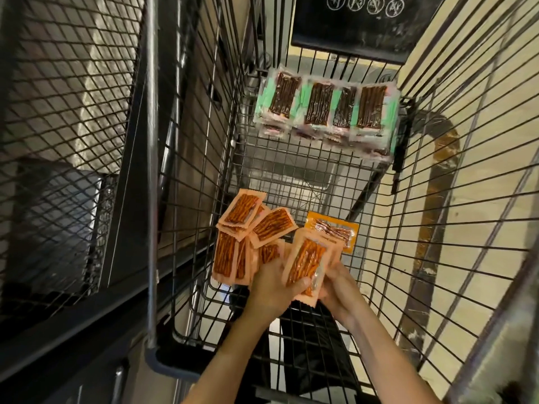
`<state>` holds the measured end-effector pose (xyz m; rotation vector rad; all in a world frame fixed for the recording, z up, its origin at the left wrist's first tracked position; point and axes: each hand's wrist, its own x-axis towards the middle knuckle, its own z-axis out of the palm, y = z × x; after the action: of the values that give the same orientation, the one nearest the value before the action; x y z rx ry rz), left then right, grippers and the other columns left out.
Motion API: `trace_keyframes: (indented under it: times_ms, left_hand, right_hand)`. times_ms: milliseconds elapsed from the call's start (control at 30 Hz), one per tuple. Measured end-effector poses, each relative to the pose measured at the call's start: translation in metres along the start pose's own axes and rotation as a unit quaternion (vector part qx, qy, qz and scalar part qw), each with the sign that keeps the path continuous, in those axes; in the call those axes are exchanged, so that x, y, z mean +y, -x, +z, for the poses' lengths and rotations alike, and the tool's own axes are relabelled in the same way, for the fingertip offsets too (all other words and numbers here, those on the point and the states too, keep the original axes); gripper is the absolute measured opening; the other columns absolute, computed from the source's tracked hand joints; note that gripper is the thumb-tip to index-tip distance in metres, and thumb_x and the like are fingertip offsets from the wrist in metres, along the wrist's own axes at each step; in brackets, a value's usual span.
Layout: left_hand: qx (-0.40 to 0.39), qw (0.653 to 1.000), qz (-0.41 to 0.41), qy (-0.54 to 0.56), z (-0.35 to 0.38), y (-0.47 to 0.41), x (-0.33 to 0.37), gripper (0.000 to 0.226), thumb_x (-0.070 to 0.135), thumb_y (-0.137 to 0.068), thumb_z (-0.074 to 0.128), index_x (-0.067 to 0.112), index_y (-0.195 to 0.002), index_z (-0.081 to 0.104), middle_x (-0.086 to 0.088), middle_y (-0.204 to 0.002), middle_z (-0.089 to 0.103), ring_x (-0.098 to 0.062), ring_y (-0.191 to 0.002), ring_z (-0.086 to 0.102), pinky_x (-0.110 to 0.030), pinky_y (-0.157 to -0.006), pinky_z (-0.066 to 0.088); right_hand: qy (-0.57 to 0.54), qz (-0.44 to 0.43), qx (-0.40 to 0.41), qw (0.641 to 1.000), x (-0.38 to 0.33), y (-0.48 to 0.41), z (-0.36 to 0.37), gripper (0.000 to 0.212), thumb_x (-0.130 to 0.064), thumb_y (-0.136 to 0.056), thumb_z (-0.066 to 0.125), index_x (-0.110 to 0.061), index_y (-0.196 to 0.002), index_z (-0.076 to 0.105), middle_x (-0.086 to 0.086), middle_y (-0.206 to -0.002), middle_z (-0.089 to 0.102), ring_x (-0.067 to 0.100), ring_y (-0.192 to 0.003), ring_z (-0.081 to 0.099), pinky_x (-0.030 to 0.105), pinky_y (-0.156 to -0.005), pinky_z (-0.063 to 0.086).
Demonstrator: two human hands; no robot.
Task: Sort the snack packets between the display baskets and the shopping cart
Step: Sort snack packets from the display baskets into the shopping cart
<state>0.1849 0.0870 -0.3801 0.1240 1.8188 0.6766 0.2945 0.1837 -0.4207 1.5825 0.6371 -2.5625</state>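
Note:
Both my hands reach down into the wire shopping cart [437, 199]. My left hand [271, 290] and my right hand [338, 287] together hold a small stack of peach-orange snack packets [306, 263], thumb across the front, fingers curled round the edges. More peach-orange packets [233, 252] lie heaped at the cart's near left. One darker orange packet [335, 231] lies just behind the held stack. Several green-and-pink packets of dark sticks [323, 109] are lined up at the cart's far end.
A black mesh display basket [64, 118] stands to the left of the cart, behind a metal post [151, 170]. A dark sign board [358, 21] hangs beyond the cart. Pale floor tiles show through the cart's right side.

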Motion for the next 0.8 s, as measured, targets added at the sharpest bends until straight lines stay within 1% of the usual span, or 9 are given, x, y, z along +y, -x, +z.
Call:
trace_keyframes:
  times_ms: [100, 167, 233, 333, 433, 500, 600, 700, 800]
  left_hand:
    - [-0.023, 0.996, 0.027, -0.086, 0.002, -0.008, 0.01, 0.011, 0.025, -0.088, 0.067, 0.019, -0.097, 0.065, 0.001, -0.098, 0.071, -0.011, -0.089, 0.067, -0.023, -0.076, 0.054]
    - [-0.025, 0.991, 0.032, -0.129, -0.004, -0.017, 0.015, 0.015, 0.025, -0.089, 0.066, 0.014, -0.097, 0.064, -0.001, -0.093, 0.07, -0.014, -0.084, 0.068, -0.029, -0.076, 0.057]
    - [-0.054, 0.988, 0.016, -0.144, -0.013, -0.022, 0.017, 0.021, 0.028, -0.089, 0.066, 0.012, -0.102, 0.062, -0.001, -0.095, 0.068, -0.015, -0.082, 0.066, -0.031, -0.077, 0.057]
    - [-0.093, 0.97, -0.001, -0.223, -0.026, -0.026, 0.022, 0.032, 0.044, -0.091, 0.059, 0.014, -0.099, 0.065, -0.004, -0.092, 0.069, -0.019, -0.082, 0.067, -0.036, -0.08, 0.056]
    - [0.074, 0.979, 0.011, -0.191, -0.057, -0.044, 0.032, 0.031, 0.039, -0.096, 0.051, 0.013, -0.084, 0.063, -0.005, -0.082, 0.068, -0.024, -0.073, 0.066, -0.033, -0.07, 0.053]
    - [0.207, 0.94, 0.054, -0.267, -0.079, -0.066, 0.036, 0.022, 0.023, -0.1, 0.045, 0.008, -0.103, 0.06, -0.012, -0.104, 0.063, -0.028, -0.099, 0.059, -0.036, -0.083, 0.047]
    - [0.164, 0.91, 0.002, -0.38, -0.091, -0.099, 0.037, 0.036, 0.02, -0.102, 0.036, -0.001, -0.131, 0.044, -0.019, -0.134, 0.046, -0.031, -0.128, 0.038, -0.04, -0.104, 0.035]
    - [0.112, 0.878, -0.053, -0.463, -0.083, -0.116, 0.029, 0.047, 0.027, -0.103, 0.035, -0.001, -0.141, 0.031, -0.018, -0.143, 0.041, -0.03, -0.134, 0.033, -0.039, -0.107, 0.033]
    - [0.113, 0.86, -0.075, -0.491, -0.076, -0.117, 0.019, 0.051, 0.034, -0.102, 0.037, 0.006, -0.144, 0.031, -0.017, -0.141, 0.044, -0.031, -0.136, 0.029, -0.04, -0.106, 0.032]
  right_hand:
    - [-0.057, 0.011, -0.047, 0.997, 0.001, 0.0, 0.005, 0.072, -0.061, -0.081, 0.055, -0.012, -0.133, 0.051, 0.018, -0.126, 0.061, 0.032, -0.118, 0.058, 0.042, -0.087, 0.053]
    - [-0.112, 0.006, -0.069, 0.991, -0.004, -0.002, 0.005, 0.082, -0.072, -0.078, 0.043, -0.017, -0.139, 0.045, 0.015, -0.135, 0.054, 0.032, -0.127, 0.05, 0.048, -0.097, 0.047]
    - [-0.111, -0.005, -0.058, 0.992, -0.008, -0.005, 0.008, 0.071, -0.059, -0.082, 0.048, -0.014, -0.138, 0.046, 0.017, -0.134, 0.055, 0.033, -0.127, 0.05, 0.05, -0.101, 0.044]
    - [-0.032, -0.034, 0.01, 0.999, -0.013, -0.014, 0.012, 0.041, -0.024, -0.084, 0.061, -0.01, -0.122, 0.059, 0.017, -0.117, 0.066, 0.028, -0.11, 0.064, 0.042, -0.087, 0.055]
    - [-0.034, -0.043, 0.044, 0.998, -0.02, -0.018, 0.012, 0.034, -0.02, -0.081, 0.064, -0.015, -0.115, 0.063, 0.011, -0.11, 0.07, 0.022, -0.101, 0.068, 0.034, -0.075, 0.058]
    - [-0.056, -0.041, 0.053, 0.996, -0.027, -0.019, 0.008, 0.039, -0.02, -0.08, 0.063, -0.013, -0.119, 0.061, 0.011, -0.11, 0.07, 0.021, -0.1, 0.068, 0.035, -0.078, 0.057]
    - [-0.082, -0.031, 0.047, 0.995, -0.032, -0.018, 0.0, 0.05, -0.021, -0.082, 0.059, -0.007, -0.129, 0.053, 0.013, -0.115, 0.067, 0.022, -0.102, 0.065, 0.04, -0.088, 0.054]
    - [-0.089, -0.021, 0.036, 0.995, -0.032, -0.015, -0.003, 0.051, -0.023, -0.084, 0.056, -0.005, -0.132, 0.051, 0.018, -0.122, 0.063, 0.028, -0.111, 0.061, 0.046, -0.096, 0.047]
    - [-0.084, -0.025, 0.031, 0.996, -0.031, -0.013, -0.007, 0.044, -0.023, -0.085, 0.056, -0.009, -0.127, 0.055, 0.015, -0.118, 0.066, 0.025, -0.108, 0.064, 0.041, -0.089, 0.054]
